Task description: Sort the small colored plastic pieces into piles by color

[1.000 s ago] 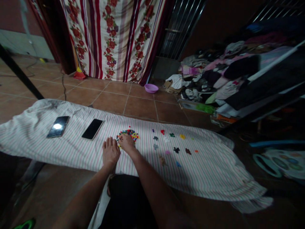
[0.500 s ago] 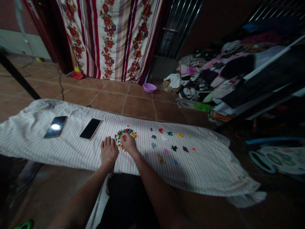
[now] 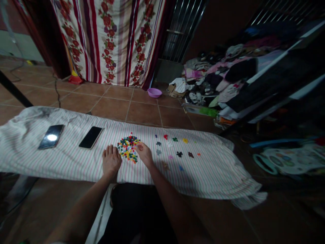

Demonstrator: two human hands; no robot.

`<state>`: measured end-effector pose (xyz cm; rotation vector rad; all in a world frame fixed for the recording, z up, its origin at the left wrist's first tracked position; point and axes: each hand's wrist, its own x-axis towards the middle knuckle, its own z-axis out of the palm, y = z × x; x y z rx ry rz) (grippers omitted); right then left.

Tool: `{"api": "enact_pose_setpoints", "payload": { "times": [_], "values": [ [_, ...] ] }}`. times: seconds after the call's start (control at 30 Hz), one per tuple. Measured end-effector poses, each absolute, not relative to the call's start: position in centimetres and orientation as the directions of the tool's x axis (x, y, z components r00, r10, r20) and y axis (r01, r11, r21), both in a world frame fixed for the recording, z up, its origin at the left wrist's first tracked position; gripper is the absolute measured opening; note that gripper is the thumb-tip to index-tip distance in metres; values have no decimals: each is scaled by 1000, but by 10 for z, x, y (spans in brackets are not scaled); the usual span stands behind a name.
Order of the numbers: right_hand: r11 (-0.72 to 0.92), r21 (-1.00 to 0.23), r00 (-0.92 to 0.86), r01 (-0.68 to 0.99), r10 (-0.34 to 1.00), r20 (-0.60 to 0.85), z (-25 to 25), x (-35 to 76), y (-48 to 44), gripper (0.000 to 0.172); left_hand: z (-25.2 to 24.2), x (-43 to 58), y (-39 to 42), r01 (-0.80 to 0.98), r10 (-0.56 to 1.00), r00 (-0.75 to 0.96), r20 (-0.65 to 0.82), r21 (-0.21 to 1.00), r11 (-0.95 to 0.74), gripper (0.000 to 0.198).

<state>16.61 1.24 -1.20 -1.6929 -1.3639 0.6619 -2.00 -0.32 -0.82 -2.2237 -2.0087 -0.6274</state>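
Red and yellow bead-like pieces lie heaped between the flat left hand, probably bracing, and right hand, grip curled, closure unclear; rightward, single-colour clusters sit spaced, presumably against mixing.

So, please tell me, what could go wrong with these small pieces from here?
The right forearm appears close to the tan group, so it might brush those pieces out of place. The left hand rests beside the mixed pile; a small shift could scatter it. The striped cloth is wrinkled at its left end, so a tug might disturb everything.
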Motion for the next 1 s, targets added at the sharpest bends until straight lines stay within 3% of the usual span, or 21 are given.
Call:
{"api": "enact_pose_setpoints", "payload": {
  "times": [0.2, 0.57, 1.0],
  "values": [
    [-68, -813, 310, 579, 940, 142, -11, 205, 2, 17, -11, -21, -3, 963, 933, 55, 356, 228, -144, 38],
    [-242, -604, 411, 760, 898, 158, 0, 288, -20, 32, -9, -22, -3, 960, 932, 57, 359, 236, -150, 36],
    [-243, -592, 357, 768, 930, 82, -3, 282, -10, 35, -6, -21, -4, 962, 931, 67, 359, 225, -156, 37]
  ]
}}
